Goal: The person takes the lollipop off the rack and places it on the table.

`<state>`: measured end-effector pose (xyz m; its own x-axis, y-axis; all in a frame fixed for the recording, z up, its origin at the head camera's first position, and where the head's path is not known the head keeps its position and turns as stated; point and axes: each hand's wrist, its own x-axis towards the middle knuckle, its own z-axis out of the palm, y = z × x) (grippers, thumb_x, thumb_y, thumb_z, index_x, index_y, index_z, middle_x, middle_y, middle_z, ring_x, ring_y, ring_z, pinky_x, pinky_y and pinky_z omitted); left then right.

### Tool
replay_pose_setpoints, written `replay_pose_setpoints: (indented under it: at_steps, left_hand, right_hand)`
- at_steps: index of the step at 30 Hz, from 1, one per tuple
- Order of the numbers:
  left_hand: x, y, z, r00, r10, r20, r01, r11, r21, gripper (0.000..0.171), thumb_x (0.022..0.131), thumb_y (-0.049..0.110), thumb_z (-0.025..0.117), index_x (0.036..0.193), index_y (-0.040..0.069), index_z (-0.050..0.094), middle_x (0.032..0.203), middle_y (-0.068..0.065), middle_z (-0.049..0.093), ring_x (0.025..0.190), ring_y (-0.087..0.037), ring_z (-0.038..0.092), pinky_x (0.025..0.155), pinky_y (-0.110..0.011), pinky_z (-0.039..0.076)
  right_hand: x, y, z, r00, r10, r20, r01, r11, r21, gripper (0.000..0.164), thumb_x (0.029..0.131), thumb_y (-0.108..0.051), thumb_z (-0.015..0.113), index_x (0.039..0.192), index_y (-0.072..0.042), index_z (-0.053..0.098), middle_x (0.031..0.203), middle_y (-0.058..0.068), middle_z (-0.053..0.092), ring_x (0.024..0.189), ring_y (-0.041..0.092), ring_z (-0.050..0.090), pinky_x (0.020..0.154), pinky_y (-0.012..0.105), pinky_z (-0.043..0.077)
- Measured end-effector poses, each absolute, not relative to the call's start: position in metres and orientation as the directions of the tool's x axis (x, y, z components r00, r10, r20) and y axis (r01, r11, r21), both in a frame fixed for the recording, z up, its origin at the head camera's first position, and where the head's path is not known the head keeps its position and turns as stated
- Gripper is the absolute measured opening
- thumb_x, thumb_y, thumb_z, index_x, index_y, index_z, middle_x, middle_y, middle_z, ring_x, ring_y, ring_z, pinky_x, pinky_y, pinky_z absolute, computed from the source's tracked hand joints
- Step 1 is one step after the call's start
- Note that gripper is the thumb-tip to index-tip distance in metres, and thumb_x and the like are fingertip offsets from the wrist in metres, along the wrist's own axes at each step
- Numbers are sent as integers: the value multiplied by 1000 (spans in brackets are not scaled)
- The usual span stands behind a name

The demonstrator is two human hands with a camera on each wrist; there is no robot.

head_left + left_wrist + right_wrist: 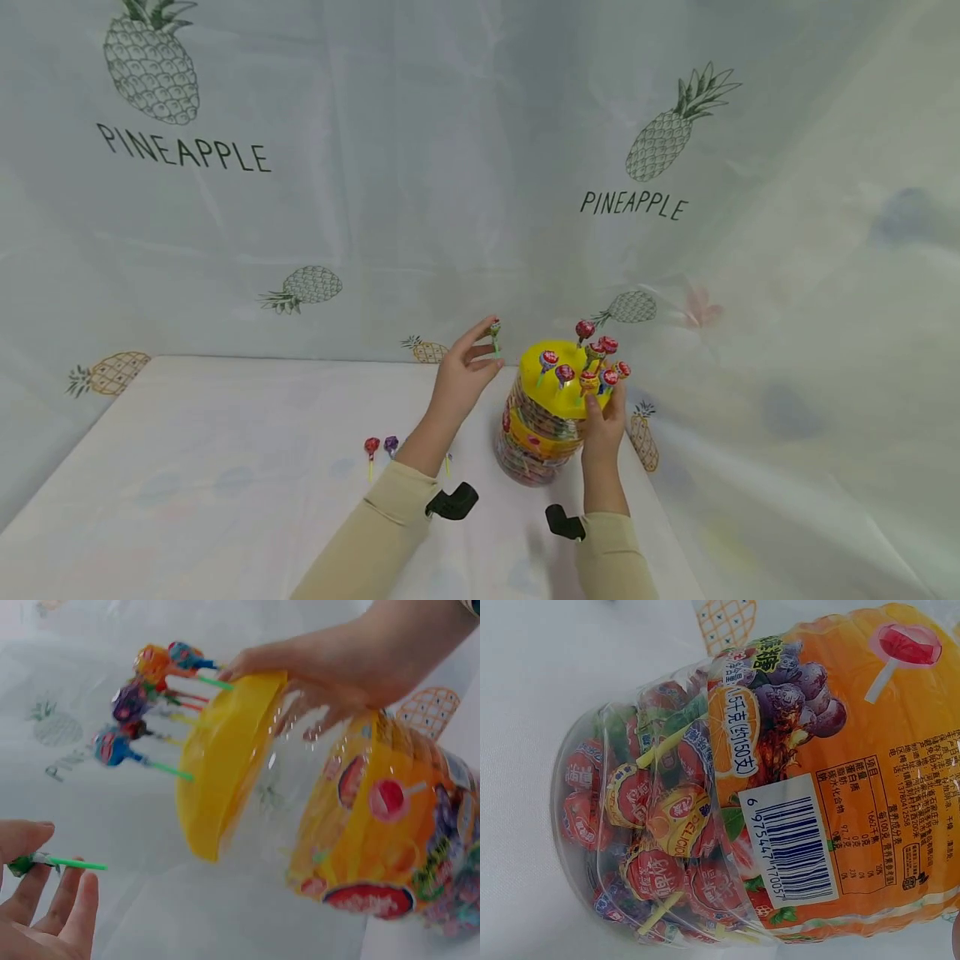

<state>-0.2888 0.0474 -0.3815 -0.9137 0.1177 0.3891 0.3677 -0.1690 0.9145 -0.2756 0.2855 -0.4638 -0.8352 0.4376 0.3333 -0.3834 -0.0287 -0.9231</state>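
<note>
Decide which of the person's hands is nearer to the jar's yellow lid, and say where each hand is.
Right. The right hand grips the yellow lid at its right edge; the left hand is apart from the lid, off to its left, pinching a lollipop.

lolly (494,328) in l hand (465,379): green wrap, bright green stick. lid (225,754): solid yellow. lollies on it (111,745): blue, orange, purple & red wraps; sticks green, red & yellow. jar (564,769) clear, w/ orange-yellow label (847,675): purple grapes (799,701), pinkish-red lolly pic (907,645) on white stick, red oval (367,900) w/ white lettering, b/w barcode (790,840). sweets inside (679,814) mostly red, yellow & dk blue wraps, some yellow sticks. on table (225,533), one red lolly (372,445) w/ yellow stick & one purple lolly (391,444). table white w/ faint bluish blotches. backdrop (450,167) pale grey-white, pineapple print (153,71) in dk green outline, a few orangey-yellow, plus dk caps lettering (183,150). sleeves (367,537) plain beige, wrist mounts (455,502) black.
</note>
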Motion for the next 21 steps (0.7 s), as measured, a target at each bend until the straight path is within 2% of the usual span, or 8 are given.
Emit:
replay_pose_setpoints:
  at_steps: [6,15,21]
  left_hand:
    - [-280,14,-400,-957,23,288,282,-151,948,61,88,-3,69,140,26,55,143,-4,45,110,-28,60,84,-32,54]
    - [-273,-34,-444,-966,-104,236,236,15,972,56,88,-3,69,136,21,58,129,-10,55,104,-26,61,78,-25,54]
    - [-269,-63,-481,-979,-161,127,112,96,989,56,89,-3,68,138,22,56,127,-10,56,102,-26,61,67,-22,53]
  right_hand:
    - [-277,283,-465,-809,434,395,-462,-57,-885,54,99,-14,57,150,-15,39,140,4,46,124,19,45,95,19,44]
    - [-278,285,-465,-808,414,420,-481,-51,-876,52,99,-12,56,149,-16,41,138,1,43,121,18,47,91,19,47]
    - [-275,284,-463,-803,416,426,-489,-50,-871,53,99,-11,55,150,-16,40,138,2,43,120,18,48,91,19,47]
